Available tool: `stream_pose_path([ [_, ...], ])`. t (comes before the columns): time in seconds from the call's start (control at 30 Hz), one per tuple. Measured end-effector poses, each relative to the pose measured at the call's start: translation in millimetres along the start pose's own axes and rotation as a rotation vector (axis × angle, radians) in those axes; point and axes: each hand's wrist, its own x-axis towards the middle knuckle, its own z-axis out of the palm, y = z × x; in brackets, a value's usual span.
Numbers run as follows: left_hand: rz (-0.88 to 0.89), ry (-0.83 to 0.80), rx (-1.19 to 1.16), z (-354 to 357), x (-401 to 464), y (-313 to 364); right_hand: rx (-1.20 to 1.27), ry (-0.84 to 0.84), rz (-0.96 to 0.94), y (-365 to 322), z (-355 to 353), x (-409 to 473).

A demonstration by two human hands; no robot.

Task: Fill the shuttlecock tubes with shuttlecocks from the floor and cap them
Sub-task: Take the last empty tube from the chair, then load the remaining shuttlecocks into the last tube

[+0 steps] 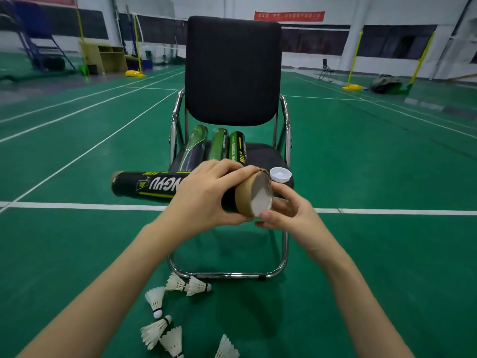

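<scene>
My left hand (204,195) grips a black shuttlecock tube (144,186) held level, its open cardboard end (258,196) turned toward me with white feathers showing inside. My right hand (286,210) touches the lower rim of that open end with its fingertips; whether it holds anything I cannot tell. A white cap (280,174) lies on the seat of the black chair (232,71), just right of the tube's mouth. Three more tubes (219,147) lean against the chair's back. Several white shuttlecocks (165,329) lie on the green floor below my arms.
The chair's chrome frame (227,274) rests on the floor right behind the shuttlecocks. White court lines (387,211) cross the green floor. Yellow net posts (352,71), a wooden desk (103,58) and a folding stool (325,71) stand far back.
</scene>
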Motion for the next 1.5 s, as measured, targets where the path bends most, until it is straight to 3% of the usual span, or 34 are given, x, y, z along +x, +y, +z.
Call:
stream_pose_path([
  [0.17,-0.034,-0.067,0.099,3,-40,-2,-0.156,-0.037,-0.007,18,13,-10],
  [0.33,-0.140,-0.197,0.191,25,-106,-11,-0.278,-0.074,0.159,63,13,-24],
  [0.63,-0.458,-0.408,0.088,117,-222,-25,-0.356,-0.112,0.427,190,16,-36],
  [0.97,-0.610,-0.613,0.071,193,-311,-41,-0.562,-0.244,0.687,348,27,-54],
  [1.13,-0.622,-0.629,0.106,216,-334,-35,-0.640,-0.283,0.704,391,41,-67],
  [1.5,-0.643,-0.625,0.082,234,-345,-22,-0.453,-0.033,0.651,395,50,-79],
])
